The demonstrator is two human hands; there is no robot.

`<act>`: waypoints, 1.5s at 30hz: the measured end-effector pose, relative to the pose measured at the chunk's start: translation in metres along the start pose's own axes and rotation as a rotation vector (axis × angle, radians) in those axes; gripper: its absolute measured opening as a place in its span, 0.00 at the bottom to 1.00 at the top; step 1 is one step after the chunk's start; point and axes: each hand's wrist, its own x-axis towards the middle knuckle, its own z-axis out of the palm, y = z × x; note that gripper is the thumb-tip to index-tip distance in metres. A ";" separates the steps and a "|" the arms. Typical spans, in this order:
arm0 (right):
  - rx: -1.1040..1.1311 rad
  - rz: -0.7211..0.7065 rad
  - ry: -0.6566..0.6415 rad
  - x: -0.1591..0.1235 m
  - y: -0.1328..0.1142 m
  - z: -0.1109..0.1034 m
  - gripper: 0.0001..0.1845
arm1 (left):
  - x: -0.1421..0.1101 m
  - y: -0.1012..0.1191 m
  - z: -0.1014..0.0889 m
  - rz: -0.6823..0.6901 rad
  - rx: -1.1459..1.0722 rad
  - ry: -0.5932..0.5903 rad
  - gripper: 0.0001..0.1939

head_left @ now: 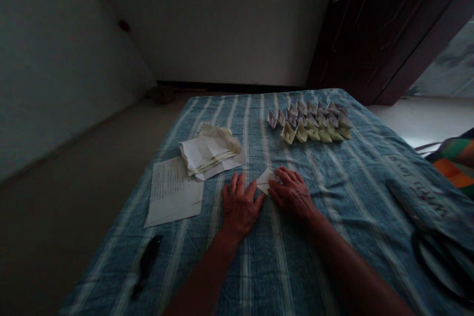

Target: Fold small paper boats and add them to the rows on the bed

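A small folded piece of white paper (265, 180) lies on the blue striped cloth (281, 256) between my hands. My right hand (292, 192) rests on its right part, fingers curled and pressing it down. My left hand (239, 205) lies flat on the cloth just left of it, fingers stretched out, the thumb touching the paper's lower edge. Farther back stand several folded paper boats (313, 121) in rows, pale purple behind and yellowish in front.
A loose stack of creased paper sheets (211, 152) lies to the left, with a flat printed sheet (173, 191) in front of it. A dark narrow object (148, 259) lies near the left edge. A dark looped object (437, 256) sits at the right. A dark door (388, 24) stands behind.
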 end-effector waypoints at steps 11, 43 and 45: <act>-0.024 0.029 0.031 -0.003 0.002 0.001 0.11 | 0.000 -0.001 -0.001 0.002 -0.032 0.020 0.20; -0.032 0.078 0.063 -0.006 0.007 -0.002 0.10 | 0.001 0.011 0.005 0.137 -0.151 -0.028 0.20; -0.044 0.085 0.066 -0.007 0.008 -0.002 0.09 | 0.002 0.011 0.005 0.132 -0.154 -0.026 0.20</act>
